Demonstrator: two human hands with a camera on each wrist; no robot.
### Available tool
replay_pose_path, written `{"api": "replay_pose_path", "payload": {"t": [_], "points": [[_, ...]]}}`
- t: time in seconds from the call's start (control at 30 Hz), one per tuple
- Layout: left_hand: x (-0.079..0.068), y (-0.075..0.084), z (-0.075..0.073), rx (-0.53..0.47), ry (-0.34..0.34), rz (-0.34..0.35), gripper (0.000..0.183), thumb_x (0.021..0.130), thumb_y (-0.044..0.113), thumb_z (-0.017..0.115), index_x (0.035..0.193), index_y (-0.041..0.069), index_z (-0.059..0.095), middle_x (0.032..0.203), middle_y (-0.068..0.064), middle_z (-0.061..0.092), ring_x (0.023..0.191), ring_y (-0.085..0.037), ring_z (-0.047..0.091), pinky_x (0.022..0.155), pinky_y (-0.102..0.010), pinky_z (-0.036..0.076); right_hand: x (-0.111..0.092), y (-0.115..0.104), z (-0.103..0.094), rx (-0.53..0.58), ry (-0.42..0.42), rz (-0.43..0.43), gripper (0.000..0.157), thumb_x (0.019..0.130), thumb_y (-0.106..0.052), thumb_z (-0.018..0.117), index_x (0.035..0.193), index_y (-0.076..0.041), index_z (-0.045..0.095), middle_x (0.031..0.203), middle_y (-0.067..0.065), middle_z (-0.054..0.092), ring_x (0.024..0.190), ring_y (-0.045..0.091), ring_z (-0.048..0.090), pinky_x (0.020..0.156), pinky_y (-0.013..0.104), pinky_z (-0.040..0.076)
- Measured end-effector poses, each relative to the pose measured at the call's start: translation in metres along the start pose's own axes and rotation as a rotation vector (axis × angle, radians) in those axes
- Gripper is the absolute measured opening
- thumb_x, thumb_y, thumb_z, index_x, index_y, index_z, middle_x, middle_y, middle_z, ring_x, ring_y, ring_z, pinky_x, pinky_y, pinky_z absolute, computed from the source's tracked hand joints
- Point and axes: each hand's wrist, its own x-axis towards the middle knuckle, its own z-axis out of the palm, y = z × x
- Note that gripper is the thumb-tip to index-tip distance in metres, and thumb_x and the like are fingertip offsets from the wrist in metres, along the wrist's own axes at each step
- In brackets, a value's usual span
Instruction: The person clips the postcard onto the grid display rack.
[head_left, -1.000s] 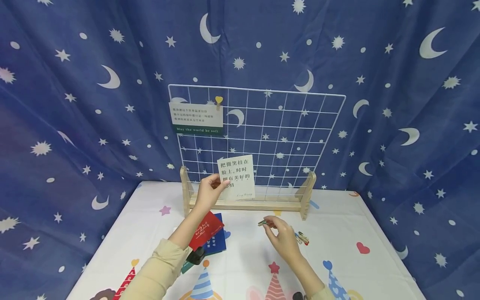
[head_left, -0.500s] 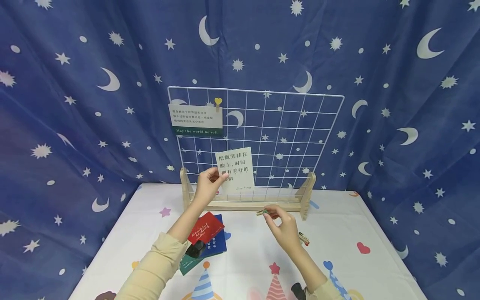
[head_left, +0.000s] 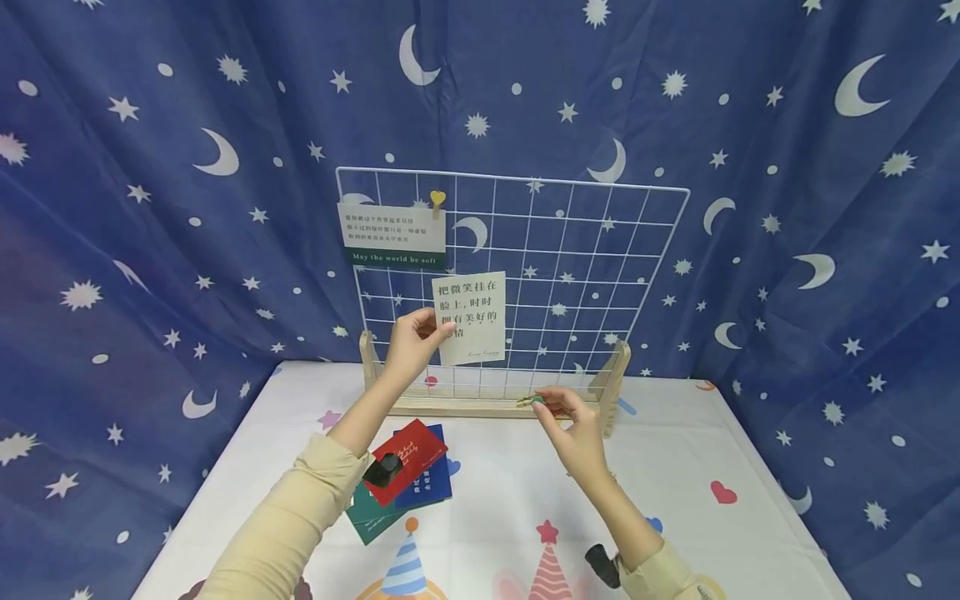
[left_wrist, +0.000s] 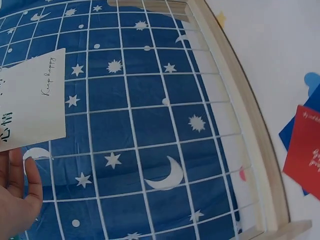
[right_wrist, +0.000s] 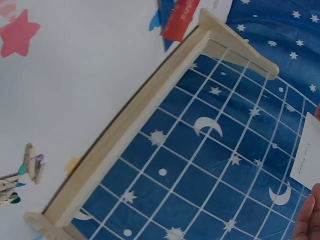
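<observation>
White card (head_left: 480,312), just one, stands nearly upright before the grid (head_left: 585,275), left of its middle; whether it touches the wires, I cannot tell.

From the left, one clipped card (head_left: 393,227) hangs at the grid's upper left corner, with one yellow clip (head_left: 437,200) at its right end. Below, loose cards overlap on the bench (head_left: 675,458), nearer its left edge than its right: one red card (head_left: 414,454) on top, one blue card (head_left: 437,487) partly under it, and green card (head_left: 366,510), at least one, the overlap hiding the exact number.

The left hand (head_left: 412,342) grips the white card by its left edge, thumb across the front, fingers behind; its forearm slants up and inward from the lower left. One grid stands near the bench's far edge on one wooden bar (head_left: 457,407) and two wooden feet, the left foot (head_left: 368,354) and the right foot (head_left: 617,383).

Lower than its fellow, the right hand (head_left: 573,433) pinches one green clip (head_left: 531,401) between thumb and fingertips, the clip pointing left; its forearm slants up and leftward. Loose clips (right_wrist: 33,165) lie in two clusters near the right foot, too tangled to count.
</observation>
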Motion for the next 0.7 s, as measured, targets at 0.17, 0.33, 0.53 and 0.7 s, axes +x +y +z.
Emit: {"api": "replay_pose_path", "payload": {"t": [0.17, 0.33, 0.53, 0.7], "points": [[0.008, 0.007, -0.002, 0.025, -0.029, -0.005, 0.020, 0.087, 0.015, 0.067, 0.097, -0.002, 0.068, 0.087, -0.019, 0.069, 0.075, -0.025, 0.064, 0.062, -0.014, 0.046, 0.010, -0.027, -0.009, 0.106, -0.052, 0.130, 0.013, 0.081, 0.009, 0.065, 0.093, 0.012, 0.063, 0.086, 0.024, 0.068, 0.073, -0.001, 0.060, 0.067, 0.012, 0.051], [0.018, 0.011, -0.002, 0.022, -0.037, -0.004, 0.021, 0.087, 0.017, 0.067, 0.096, -0.002, 0.068, 0.088, -0.020, 0.068, 0.068, -0.011, 0.059, 0.060, -0.014, 0.045, 0.017, -0.016, -0.009, 0.223, -0.083, 0.168, 0.015, 0.084, 0.007, 0.063, 0.097, 0.013, 0.062, 0.091, 0.029, 0.065, 0.077, -0.006, 0.060, 0.071, 0.009, 0.051], [0.028, 0.019, -0.001, 0.012, -0.020, -0.007, 0.022, 0.085, 0.017, 0.070, 0.095, -0.002, 0.068, 0.089, -0.019, 0.069, 0.066, -0.003, 0.056, 0.060, -0.013, 0.046, 0.033, -0.005, -0.009, 0.310, -0.093, 0.120, 0.015, 0.085, 0.006, 0.062, 0.099, 0.012, 0.061, 0.090, 0.016, 0.069, 0.079, -0.006, 0.064, 0.075, 0.011, 0.053], [0.034, 0.023, -0.001, 0.022, -0.013, 0.009, 0.021, 0.084, 0.016, 0.071, 0.093, -0.003, 0.068, 0.088, -0.020, 0.069, 0.069, -0.013, 0.062, 0.061, -0.013, 0.047, 0.054, -0.010, -0.014, 0.365, -0.077, 0.121, 0.016, 0.086, 0.006, 0.061, 0.099, 0.014, 0.060, 0.087, -0.011, 0.067, 0.078, -0.002, 0.066, 0.074, 0.016, 0.055]]}}
